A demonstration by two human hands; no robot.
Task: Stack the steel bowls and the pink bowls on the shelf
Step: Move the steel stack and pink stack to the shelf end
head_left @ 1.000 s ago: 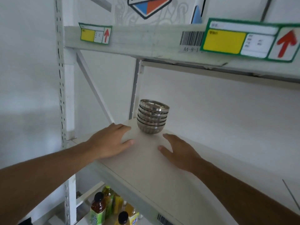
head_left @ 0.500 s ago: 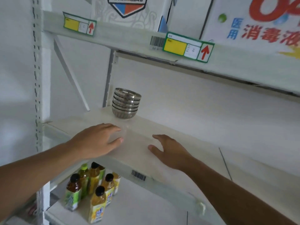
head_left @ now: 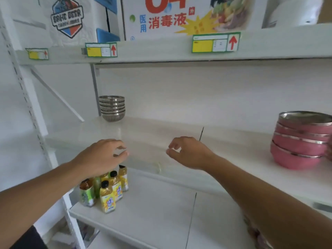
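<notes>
A stack of several steel bowls (head_left: 112, 107) stands at the back left corner of the white middle shelf (head_left: 154, 133). A stack of several pink bowls with steel rims (head_left: 301, 141) stands on the same shelf at the far right, partly cut off by the frame edge. My left hand (head_left: 100, 157) hovers over the shelf's front edge, fingers loosely curled, holding nothing. My right hand (head_left: 188, 151) hovers a little to the right of it, also empty with fingers apart. Both hands are well clear of either stack.
Several drink bottles (head_left: 106, 187) stand on the lower shelf below my left hand. The upper shelf (head_left: 161, 49) carries yellow price labels, printed cartons (head_left: 179, 17) and a white package. A perforated upright post (head_left: 27, 105) and a diagonal brace bound the left side.
The view has swung right and pulled back, bringing the pink bowl stack into sight. Both hands have lifted off the shelf and drawn back from the steel bowls, fingers now curled.
</notes>
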